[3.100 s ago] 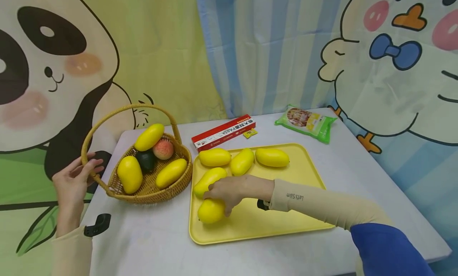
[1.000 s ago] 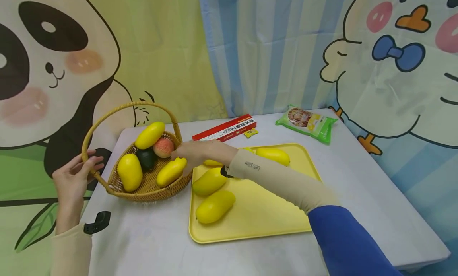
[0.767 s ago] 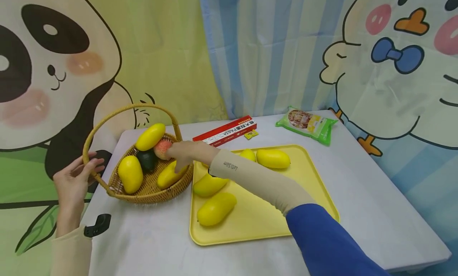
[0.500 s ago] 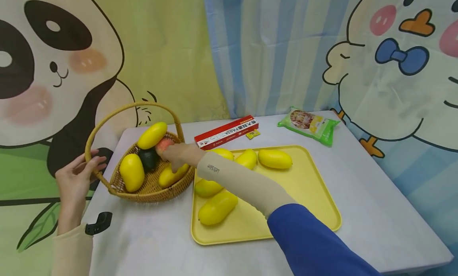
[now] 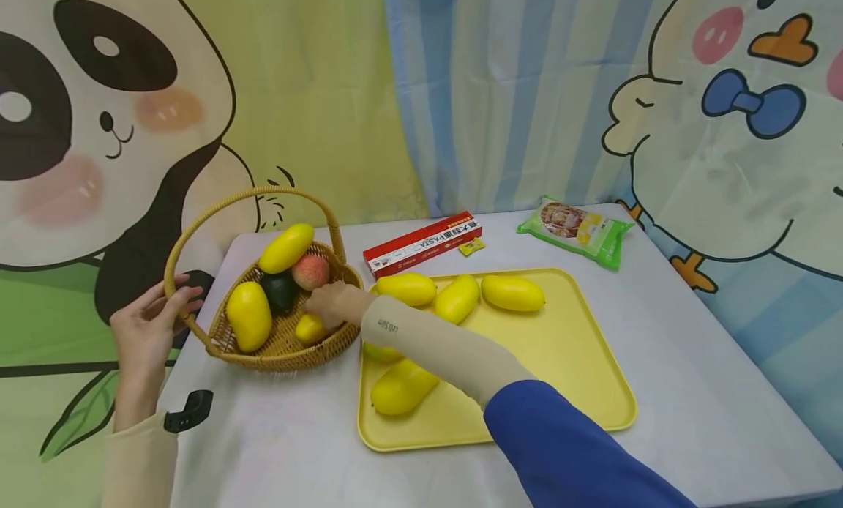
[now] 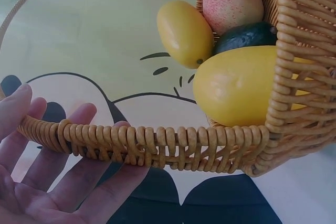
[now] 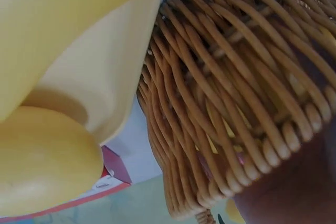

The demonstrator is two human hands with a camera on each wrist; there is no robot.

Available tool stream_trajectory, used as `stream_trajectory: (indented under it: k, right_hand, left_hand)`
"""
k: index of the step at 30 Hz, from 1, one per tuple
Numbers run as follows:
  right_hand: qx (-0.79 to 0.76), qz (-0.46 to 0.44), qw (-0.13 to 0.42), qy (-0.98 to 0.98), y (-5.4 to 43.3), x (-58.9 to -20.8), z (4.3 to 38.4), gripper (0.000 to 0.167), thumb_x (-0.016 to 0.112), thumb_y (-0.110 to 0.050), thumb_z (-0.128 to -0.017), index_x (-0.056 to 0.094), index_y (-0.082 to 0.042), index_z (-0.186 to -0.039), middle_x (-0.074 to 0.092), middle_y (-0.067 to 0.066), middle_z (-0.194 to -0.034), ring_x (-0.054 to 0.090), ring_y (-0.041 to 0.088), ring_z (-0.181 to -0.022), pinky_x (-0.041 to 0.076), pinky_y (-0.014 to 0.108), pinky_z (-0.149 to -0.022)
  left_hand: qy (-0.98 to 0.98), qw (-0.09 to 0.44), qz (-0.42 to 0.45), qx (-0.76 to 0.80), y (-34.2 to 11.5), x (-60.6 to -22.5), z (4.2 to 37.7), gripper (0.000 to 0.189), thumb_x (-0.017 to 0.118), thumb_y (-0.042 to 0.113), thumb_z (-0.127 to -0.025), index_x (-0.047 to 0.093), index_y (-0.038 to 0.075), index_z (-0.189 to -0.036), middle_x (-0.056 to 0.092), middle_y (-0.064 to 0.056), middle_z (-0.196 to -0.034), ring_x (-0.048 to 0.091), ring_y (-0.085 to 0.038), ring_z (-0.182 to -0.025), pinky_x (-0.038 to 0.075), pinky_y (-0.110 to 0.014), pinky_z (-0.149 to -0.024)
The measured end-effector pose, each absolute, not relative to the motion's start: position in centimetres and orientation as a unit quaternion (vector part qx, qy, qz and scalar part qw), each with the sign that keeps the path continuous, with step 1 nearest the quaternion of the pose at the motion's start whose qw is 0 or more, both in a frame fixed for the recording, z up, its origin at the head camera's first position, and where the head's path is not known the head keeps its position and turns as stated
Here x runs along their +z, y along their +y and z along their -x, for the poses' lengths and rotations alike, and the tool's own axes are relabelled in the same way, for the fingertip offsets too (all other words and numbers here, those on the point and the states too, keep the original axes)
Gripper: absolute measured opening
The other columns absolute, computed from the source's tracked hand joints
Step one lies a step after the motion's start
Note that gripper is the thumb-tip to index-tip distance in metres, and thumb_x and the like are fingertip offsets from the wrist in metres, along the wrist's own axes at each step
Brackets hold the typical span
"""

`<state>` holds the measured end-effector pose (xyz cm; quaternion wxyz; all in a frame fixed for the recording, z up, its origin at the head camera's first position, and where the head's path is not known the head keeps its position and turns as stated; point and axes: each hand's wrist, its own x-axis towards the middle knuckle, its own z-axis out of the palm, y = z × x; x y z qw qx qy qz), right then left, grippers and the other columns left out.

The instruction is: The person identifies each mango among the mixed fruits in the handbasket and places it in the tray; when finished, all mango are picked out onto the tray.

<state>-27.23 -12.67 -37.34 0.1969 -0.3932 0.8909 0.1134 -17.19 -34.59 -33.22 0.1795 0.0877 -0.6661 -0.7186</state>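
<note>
Right hand (image 5: 337, 303) moved into basket (image 5: 279, 362), mango (image 5: 309, 330) partly beneath it

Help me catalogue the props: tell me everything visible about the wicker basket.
The wicker basket looks woven from tan canes, with gaps in its walls and an arched handle. It stands upright on the white table, left of the yellow tray. Inside lie three yellow mangoes, a peach and a dark green fruit. The left hand holds the handle; the right hand reaches inside.
</note>
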Motion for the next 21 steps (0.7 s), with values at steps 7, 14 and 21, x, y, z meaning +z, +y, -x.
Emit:
stream_trajectory:
  k: [7, 14, 21]
  right_hand:
    - [0.104, 0.398, 0.201, 0.889, -12.3, -38.1, 27.7, 0.041, 0.054, -0.032, -0.098, 0.047, -0.033, -0.138, 0.058, -0.009, -0.123, 0.054, 0.011, -0.105, 0.046, 0.029, -0.093]
    - [0.067, 0.439, 0.165, 0.88, -11.5, -36.3, 28.4, 0.063, 0.075, -0.031, -0.084, 0.046, -0.03, -0.139, 0.057, -0.006, -0.125, 0.052, 0.012, -0.109, 0.046, 0.03, -0.095]
    - [0.003, 0.483, 0.125, 0.867, -9.2, -32.1, 28.0, 0.067, 0.076, -0.033, -0.081, 0.045, -0.025, -0.14, 0.054, -0.003, -0.131, 0.05, 0.013, -0.114, 0.042, 0.03, -0.1]
  left_hand:
    - [-0.662, 0.177, -0.089, -0.723, -34.5, -33.2, 17.1, 0.03, 0.072, 0.012, -0.085, 0.069, 0.005, -0.114, 0.074, 0.004, -0.083, 0.071, -0.007, -0.071, 0.055, -0.014, -0.064]
    - [-0.658, 0.187, -0.101, -0.722, -34.3, -33.1, 17.4, 0.03, 0.072, 0.01, -0.084, 0.069, 0.003, -0.113, 0.075, 0.003, -0.083, 0.071, -0.009, -0.071, 0.055, -0.016, -0.063]
    - [-0.662, 0.185, -0.103, -0.719, -34.5, -33.1, 17.3, 0.028, 0.07, 0.01, -0.086, 0.069, 0.003, -0.113, 0.074, 0.003, -0.083, 0.071, -0.008, -0.071, 0.055, -0.015, -0.063]
